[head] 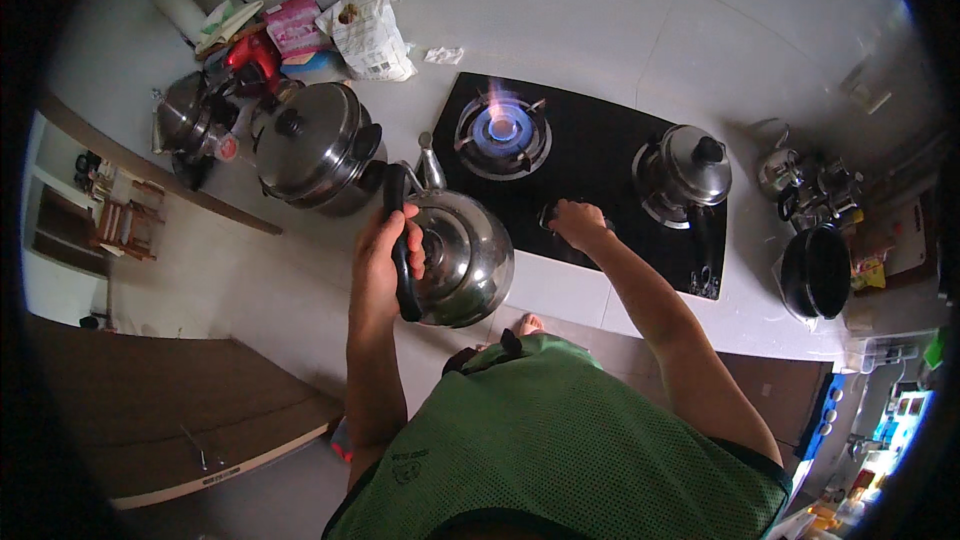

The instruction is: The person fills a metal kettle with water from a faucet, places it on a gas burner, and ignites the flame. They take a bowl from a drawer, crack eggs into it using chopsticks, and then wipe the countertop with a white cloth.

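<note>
My left hand (386, 255) is wrapped around the black handle of a stainless steel kettle (472, 262), which hangs off the front left of the black glass gas hob (585, 157). The kettle's spout points toward the back. On the hob's left, a gas burner (503, 136) burns with a blue ring and a taller orange flame, with no pot on it. My right hand (581, 223) grips a control knob at the hob's front middle; the fingers mostly cover it. A lidded steel saucepan (688, 169) stands on the right burner.
A large lidded steel pot (311, 146) stands left of the hob, near another steel pot (180, 116). Behind them are a white plastic bag (371, 34) and a pink packet (295, 24). To the right are a black pan (817, 270) and a small steel kettle (780, 167).
</note>
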A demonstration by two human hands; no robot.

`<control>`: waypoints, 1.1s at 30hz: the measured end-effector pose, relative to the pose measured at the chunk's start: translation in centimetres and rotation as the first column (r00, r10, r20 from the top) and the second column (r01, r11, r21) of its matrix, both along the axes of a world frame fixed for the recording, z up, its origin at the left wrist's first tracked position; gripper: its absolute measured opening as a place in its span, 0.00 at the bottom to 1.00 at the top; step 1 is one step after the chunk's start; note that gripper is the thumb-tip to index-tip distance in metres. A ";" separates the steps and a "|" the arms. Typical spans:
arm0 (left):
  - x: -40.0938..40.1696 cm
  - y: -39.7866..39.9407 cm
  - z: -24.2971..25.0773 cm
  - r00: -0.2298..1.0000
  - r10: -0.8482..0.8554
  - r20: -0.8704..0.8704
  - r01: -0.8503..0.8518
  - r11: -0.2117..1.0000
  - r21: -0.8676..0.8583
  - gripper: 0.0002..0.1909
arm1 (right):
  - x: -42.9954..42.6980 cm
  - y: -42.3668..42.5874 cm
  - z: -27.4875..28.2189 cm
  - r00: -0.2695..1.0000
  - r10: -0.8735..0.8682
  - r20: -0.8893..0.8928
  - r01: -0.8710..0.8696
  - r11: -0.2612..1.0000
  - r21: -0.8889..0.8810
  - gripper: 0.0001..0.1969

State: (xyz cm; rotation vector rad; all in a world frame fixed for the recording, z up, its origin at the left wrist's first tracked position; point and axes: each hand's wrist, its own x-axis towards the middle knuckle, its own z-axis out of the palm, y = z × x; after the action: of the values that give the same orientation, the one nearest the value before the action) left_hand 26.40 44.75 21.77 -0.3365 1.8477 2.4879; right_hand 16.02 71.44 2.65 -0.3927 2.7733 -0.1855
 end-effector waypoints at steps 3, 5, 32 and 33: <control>-0.6 0.2 0.2 1.000 0.015 0.003 -0.016 1.000 0.023 0.13 | -0.4 0.1 -0.8 0.999 -0.041 0.035 0.042 0.999 -0.026 0.21; -1.1 0.1 0.0 1.000 -0.005 -0.021 0.006 0.998 0.062 0.14 | -0.5 -0.1 -1.0 0.997 -0.061 0.049 0.062 0.998 -0.015 0.22; -8.3 -2.8 0.7 0.965 -0.256 -0.051 0.260 0.959 0.110 0.16 | 0.7 -0.7 -1.3 0.985 -0.153 -0.085 0.150 0.988 -0.038 0.15; -8.4 -2.9 0.7 0.966 -0.255 -0.041 0.259 0.959 0.116 0.16 | 1.0 -0.7 -0.8 0.981 -0.140 -0.134 0.131 0.989 -0.070 0.15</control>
State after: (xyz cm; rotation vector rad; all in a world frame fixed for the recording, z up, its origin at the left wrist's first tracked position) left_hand 18.03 41.87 22.48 -0.0549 1.6203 2.4190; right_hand 17.05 70.70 1.87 -0.2395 2.9386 -0.2866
